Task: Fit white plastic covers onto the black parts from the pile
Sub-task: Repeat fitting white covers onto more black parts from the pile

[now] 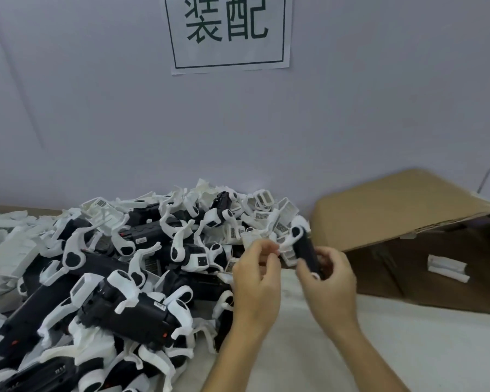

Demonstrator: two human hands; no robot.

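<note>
A big pile [119, 278] of black parts and white plastic covers fills the left half of the table. Just right of the pile, my right hand [328, 275] grips a black part [304, 251] held upright. A white cover [294, 233] sits on its top end. My left hand [256, 275] pinches the white tail of that cover, beside the black part. Both hands hover over the white table covering.
An open cardboard box [408, 222] lies on its side to the right, with a white piece [447, 267] inside. Loose white covers [9, 222] spread at the far left. A wall with a paper sign [228, 33] stands behind the table.
</note>
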